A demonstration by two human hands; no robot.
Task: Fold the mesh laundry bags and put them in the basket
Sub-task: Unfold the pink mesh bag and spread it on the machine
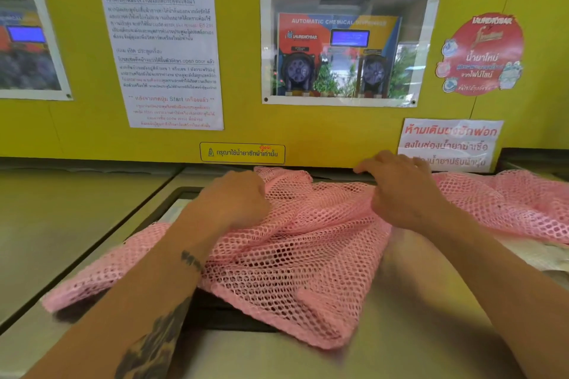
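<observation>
Both hands down on one pink mesh bag [295,255]: we have the left hand [237,200] curled, fingers bunched into the mesh at the bag's upper left, pinching a fold of it; the right hand [403,191] lies mostly flat, fingers spread toward the wall, pressing the bag's upper right edge, though we cannot tell if the thumb clamps mesh underneath. Bag lies crumpled on the steel machine top [77,224], across a dark-framed lid [215,314], directly between and below our hands. Its long axis runs roughly left to right, with one loose end trailing out to the lower left under our left forearm and a folded corner hanging toward us at lower centre. So the bulk of the fabric lies toward us from both grips; we judge the next fold has to pull or flatten in that direction, and the left hand is nearer the trailing end. A second pink bag [508,203] sits just right of the right hand, near or touching the first, unfolded. No basket in view. We judge folding is at an early stage, nothing stowed yet. Yellow wall [77,120] with notices right behind.
</observation>
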